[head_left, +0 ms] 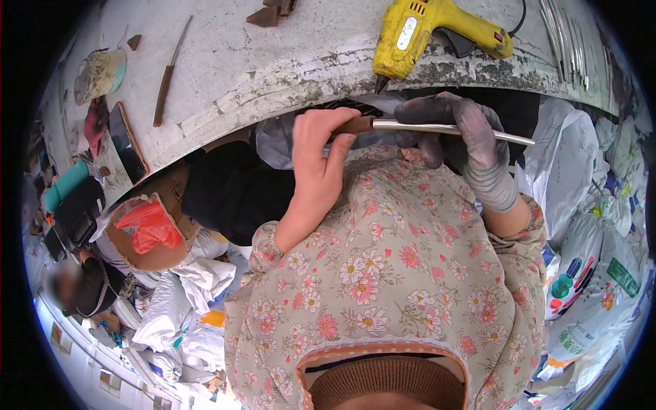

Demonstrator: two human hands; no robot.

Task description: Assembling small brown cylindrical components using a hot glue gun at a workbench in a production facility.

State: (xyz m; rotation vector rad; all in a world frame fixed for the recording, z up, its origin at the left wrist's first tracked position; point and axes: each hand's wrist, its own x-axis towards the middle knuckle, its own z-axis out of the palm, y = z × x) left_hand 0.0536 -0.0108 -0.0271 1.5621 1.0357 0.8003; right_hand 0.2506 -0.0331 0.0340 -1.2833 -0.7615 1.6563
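Observation:
A slim silver metal rod with a brown handle-like end (451, 127) lies across both hands, nearly level, just below the table edge. My left hand (319, 147), bare, is closed round the brown end. My right hand (471, 130), in a dirty grey glove, has its fingers curled about the metal part, and the rod's tip sticks out to the right. A small brownish piece (412, 156) shows by the gloved fingertips, partly hidden. A yellow glue gun (417, 34) rests on the table above my right hand, its dark nozzle toward the edge.
The worn white table (225, 75) carries a thin brown-handled tool (164, 92), brown fragments (265, 16), several metal rods (567, 48) and a phone (128, 140). A cardboard box (152, 249) with a red bag stands left. Plastic bags (594, 287) crowd the right. Another person (96, 283) is far left.

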